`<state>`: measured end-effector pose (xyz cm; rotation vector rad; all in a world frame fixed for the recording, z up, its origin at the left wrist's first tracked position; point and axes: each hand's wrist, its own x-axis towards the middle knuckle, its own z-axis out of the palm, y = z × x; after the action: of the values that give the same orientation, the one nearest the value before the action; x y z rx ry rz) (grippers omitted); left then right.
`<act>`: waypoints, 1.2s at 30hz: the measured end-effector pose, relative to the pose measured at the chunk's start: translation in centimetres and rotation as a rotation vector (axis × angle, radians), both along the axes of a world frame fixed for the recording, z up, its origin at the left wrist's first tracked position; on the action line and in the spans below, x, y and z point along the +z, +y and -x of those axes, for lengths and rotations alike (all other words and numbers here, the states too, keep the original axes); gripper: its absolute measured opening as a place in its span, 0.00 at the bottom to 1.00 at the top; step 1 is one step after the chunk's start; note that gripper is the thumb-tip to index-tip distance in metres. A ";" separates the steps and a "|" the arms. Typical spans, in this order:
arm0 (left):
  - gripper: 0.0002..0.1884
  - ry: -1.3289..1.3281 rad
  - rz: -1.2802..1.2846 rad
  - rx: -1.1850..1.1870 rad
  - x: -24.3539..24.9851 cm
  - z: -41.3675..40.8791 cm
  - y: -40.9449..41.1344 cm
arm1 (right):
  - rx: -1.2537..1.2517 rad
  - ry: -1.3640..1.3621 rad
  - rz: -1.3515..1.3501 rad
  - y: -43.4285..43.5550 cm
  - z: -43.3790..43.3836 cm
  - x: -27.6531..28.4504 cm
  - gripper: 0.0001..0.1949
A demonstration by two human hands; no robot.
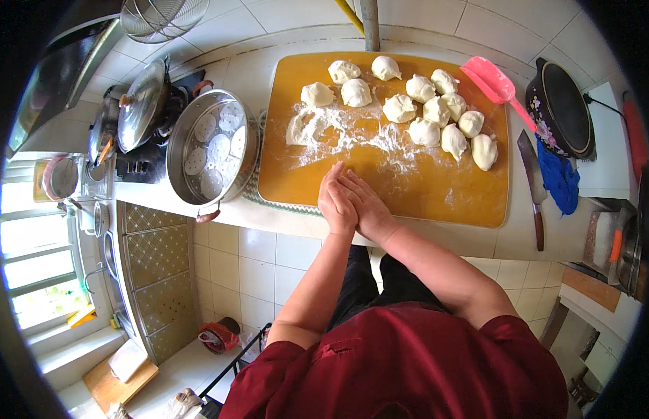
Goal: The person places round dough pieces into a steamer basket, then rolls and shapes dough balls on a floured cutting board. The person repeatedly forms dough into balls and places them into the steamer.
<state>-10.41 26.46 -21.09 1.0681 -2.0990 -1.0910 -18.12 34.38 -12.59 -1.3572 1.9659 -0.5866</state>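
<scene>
My left hand (337, 201) and my right hand (371, 209) are pressed together, palm to palm, above the front edge of the wooden board (303, 180). Whether anything lies between the palms is hidden. Beyond my fingertips, white flour (337, 131) is spread over the board. Several pieces of dough stand behind it: one at the left (317, 95), others along the back, and a cluster (424, 131) at the right. A pink plastic scoop (489, 81) rests over the board's back right corner, its handle reaching past the edge.
A steamer pot (251, 157) with perforated round inserts stands left of the board. Farther left are a lidded pan (141, 105) and the stove. At the right lie a cleaver (531, 167) and a blue cloth (557, 178), near a dark flowered pot (560, 110).
</scene>
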 end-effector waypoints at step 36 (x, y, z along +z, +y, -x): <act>0.46 -0.215 0.359 -0.583 7.0 -2.3 -1.5 | -0.884 -1.952 0.246 3.4 2.5 -1.0 0.35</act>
<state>-8.16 24.96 -14.14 0.4202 -2.7440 -0.8081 -20.61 37.77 -13.62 0.3948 0.5840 -1.6463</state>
